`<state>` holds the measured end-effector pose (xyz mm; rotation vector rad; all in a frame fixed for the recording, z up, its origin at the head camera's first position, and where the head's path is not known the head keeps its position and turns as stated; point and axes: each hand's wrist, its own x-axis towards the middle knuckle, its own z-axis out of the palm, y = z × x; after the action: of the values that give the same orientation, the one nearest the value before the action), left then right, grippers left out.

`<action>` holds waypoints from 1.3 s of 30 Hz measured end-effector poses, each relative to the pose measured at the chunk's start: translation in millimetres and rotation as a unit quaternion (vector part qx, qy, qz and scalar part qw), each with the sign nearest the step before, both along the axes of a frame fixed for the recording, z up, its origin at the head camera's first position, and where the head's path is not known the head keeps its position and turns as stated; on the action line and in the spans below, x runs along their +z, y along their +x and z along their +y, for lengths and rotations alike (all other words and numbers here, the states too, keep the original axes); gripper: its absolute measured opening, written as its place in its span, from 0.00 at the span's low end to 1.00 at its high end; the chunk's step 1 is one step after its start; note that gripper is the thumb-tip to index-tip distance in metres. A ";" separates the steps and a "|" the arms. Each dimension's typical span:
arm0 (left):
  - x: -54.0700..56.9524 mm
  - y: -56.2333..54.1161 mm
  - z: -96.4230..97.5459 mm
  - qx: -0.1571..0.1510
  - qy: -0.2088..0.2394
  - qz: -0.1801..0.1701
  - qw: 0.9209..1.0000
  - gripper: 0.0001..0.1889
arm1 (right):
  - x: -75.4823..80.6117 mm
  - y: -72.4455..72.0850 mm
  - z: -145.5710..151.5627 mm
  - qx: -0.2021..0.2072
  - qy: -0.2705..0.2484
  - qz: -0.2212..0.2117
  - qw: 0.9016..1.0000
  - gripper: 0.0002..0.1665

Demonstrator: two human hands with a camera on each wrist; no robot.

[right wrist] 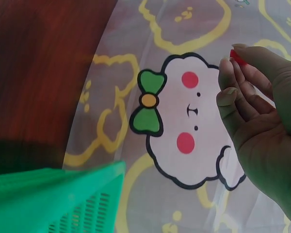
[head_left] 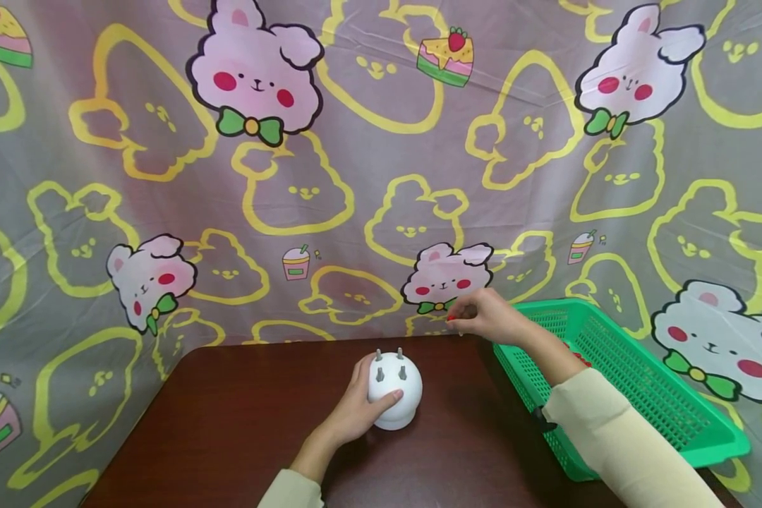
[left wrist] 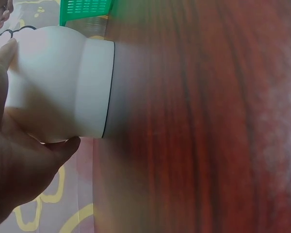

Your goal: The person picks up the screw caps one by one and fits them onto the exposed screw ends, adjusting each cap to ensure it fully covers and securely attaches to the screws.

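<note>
On the table stands a rounded white object [head_left: 408, 396] with a flat base and several small grey pegs [head_left: 403, 372] sticking up from its top. My left hand [head_left: 355, 410] grips its left side, thumb across the front; the left wrist view shows the white body [left wrist: 53, 73] and base from close by. My right hand [head_left: 490, 316] is raised at the table's far right, near the basket, apart from the white object. Between its thumb and index finger it pinches a small red piece [right wrist: 237, 57]. Most of that piece is hidden by the fingers.
A green perforated basket [head_left: 714, 451] lies along the table's right side, under my right forearm. Several small red pieces [head_left: 579, 356] lie inside it, partly hidden by the arm. A patterned curtain [head_left: 355, 162] hangs behind the dark brown table [head_left: 241, 402].
</note>
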<state>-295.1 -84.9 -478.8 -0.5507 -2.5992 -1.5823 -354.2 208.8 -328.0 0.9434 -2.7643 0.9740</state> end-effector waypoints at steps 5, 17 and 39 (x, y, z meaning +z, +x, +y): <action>0.6 0.2 -0.2 0.000 -0.001 0.000 1.000 0.48 | -1.4 -1.1 -8.9 0.017 -0.013 0.001 1.000 0.03; -2.0 -2.4 -0.7 0.006 0.001 -0.005 1.000 0.49 | -11.7 -2.3 -26.7 0.040 -0.020 -0.002 0.999 0.05; -4.2 -2.5 0.6 0.000 0.014 -0.002 1.000 0.48 | -35.0 -7.6 -52.6 0.032 -0.035 -0.046 0.998 0.08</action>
<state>-297.5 -84.3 -482.9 -0.5462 -2.5763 -1.6177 -361.7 156.2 -362.9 1.0078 -2.7679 1.1435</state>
